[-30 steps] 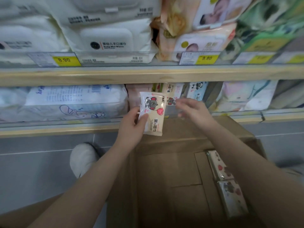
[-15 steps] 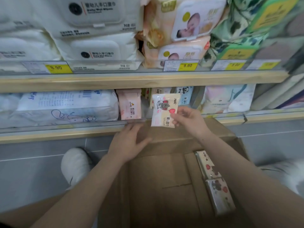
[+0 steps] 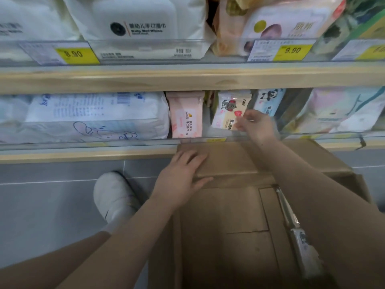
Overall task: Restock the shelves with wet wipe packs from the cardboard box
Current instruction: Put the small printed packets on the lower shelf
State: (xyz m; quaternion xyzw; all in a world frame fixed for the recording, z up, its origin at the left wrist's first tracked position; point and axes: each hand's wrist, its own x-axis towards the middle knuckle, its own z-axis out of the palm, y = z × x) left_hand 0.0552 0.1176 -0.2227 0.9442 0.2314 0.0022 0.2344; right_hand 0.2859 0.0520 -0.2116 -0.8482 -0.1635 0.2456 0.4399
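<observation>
My right hand (image 3: 257, 126) pinches a small wet wipe pack (image 3: 227, 112) with a cartoon animal and red hearts, holding it tilted inside the lower shelf (image 3: 87, 156), between a pink pack (image 3: 186, 116) and a panda pack (image 3: 268, 101). My left hand (image 3: 182, 177) rests flat with spread fingers on the far flap of the open cardboard box (image 3: 225, 226). Against the box's right wall lie two more wipe packs (image 3: 300, 243), partly hidden by my right forearm.
Large white and blue packs (image 3: 93, 115) fill the lower shelf's left side, pastel packs (image 3: 341, 111) its right. The upper shelf (image 3: 187, 79) carries big wipe packs and yellow price tags. A white shoe (image 3: 113, 197) stands on the grey floor left of the box.
The pack passed from my left hand to my right, which carried it forward into the lower shelf. My left hand dropped onto the box flap. The camera moved closer.
</observation>
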